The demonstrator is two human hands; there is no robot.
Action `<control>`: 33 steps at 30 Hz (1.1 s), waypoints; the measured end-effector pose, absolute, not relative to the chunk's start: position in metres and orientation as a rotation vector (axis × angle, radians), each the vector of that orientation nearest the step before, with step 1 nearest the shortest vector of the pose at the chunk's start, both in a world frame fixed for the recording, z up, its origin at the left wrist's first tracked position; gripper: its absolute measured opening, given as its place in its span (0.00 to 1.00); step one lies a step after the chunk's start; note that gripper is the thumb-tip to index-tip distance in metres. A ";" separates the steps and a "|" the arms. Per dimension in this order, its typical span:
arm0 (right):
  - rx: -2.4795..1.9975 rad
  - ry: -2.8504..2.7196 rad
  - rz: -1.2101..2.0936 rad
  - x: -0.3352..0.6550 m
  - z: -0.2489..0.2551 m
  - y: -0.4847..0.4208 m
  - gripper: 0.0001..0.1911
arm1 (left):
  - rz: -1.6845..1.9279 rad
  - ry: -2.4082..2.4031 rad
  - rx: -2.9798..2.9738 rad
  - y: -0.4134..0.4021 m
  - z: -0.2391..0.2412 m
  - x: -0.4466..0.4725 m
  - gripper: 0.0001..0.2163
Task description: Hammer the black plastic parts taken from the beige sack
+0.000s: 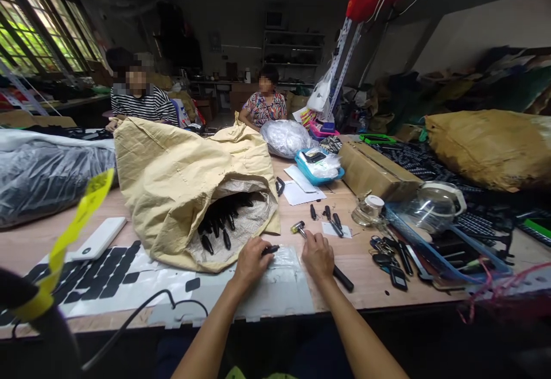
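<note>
My left hand (pixel 253 261) is closed around a small black handle-like piece (pixel 270 250) whose tip shows past the fingers. It rests over a clear plastic sheet (pixel 284 287) at the table's front. My right hand (pixel 318 257) is wrapped around a hammer (pixel 343 278); its metal head (pixel 298 227) sticks out beyond the fingers and its black grip points back to the right. Left of my hands lies a big cream sack (pixel 172 166), its mouth facing me, with many similar black pieces (pixel 217 218) inside. Several loose black pieces (pixel 333 218) lie ahead of my right hand.
At right stand a glass jar (pixel 368 211), keys (pixel 385 247), a blue tool tray (pixel 482 264) and a cardboard box (pixel 374 169). A blue basket (pixel 318 179) sits behind. A white power bank-like box (pixel 101 238) is at left. Two people (pixel 142 100) sit across the table.
</note>
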State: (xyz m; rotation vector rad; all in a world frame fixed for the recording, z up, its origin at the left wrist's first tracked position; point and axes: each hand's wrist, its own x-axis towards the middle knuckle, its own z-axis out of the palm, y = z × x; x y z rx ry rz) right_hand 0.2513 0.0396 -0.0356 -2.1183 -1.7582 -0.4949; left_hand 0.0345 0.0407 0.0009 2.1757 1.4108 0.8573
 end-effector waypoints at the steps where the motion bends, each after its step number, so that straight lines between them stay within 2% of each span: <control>1: -2.116 -1.757 -0.495 0.251 -0.035 0.040 0.16 | 0.795 1.376 2.170 0.037 -0.002 0.035 0.07; 4: -2.119 -1.753 -0.473 0.250 -0.035 0.040 0.16 | 0.713 1.329 2.156 0.032 -0.009 0.035 0.08; 11: -2.128 -1.765 -0.415 0.251 -0.031 0.038 0.17 | 0.885 1.343 1.997 0.032 -0.015 0.032 0.12; 20: -2.111 -1.767 -0.154 0.258 -0.013 0.036 0.18 | 0.851 1.385 1.889 0.037 -0.010 0.034 0.07; 28: -1.632 -1.688 0.239 0.236 0.007 -0.004 0.20 | 0.838 1.380 1.959 0.037 -0.010 0.035 0.05; 33: -1.504 -1.771 0.308 0.212 0.006 -0.029 0.20 | 0.863 1.382 1.987 0.036 -0.012 0.036 0.06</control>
